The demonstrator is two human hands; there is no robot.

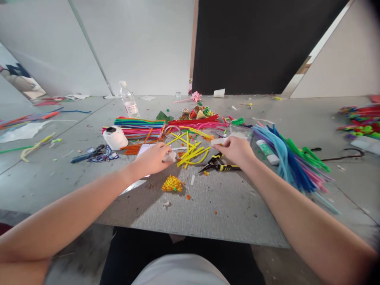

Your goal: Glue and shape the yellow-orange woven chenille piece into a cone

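Observation:
My left hand [156, 158] is closed over a crumpled whitish piece [170, 157], perhaps paper or plastic. Beneath that hand lies a smartphone [144, 149], partly covered. My right hand [239, 148] pinches a small white strip [219, 141] between thumb and fingers. Yellow pipe cleaners [192, 153] lie loosely between the two hands. Just below the right hand rest black-and-yellow pliers [214, 161], jaws pointing left. A yellow-and-orange wedge-shaped craft piece [172, 183] sits nearer to me on the table.
Bundled pipe cleaners [141, 123], a white bottle-shaped container [115, 138] and a plastic bottle [129, 101] stand behind and left. Blue and purple pipe cleaners [287, 158] and a glue-like tube [267, 152] lie right. A roll of tape [172, 132] lies centrally. Upright panels [142, 43] border the far edge.

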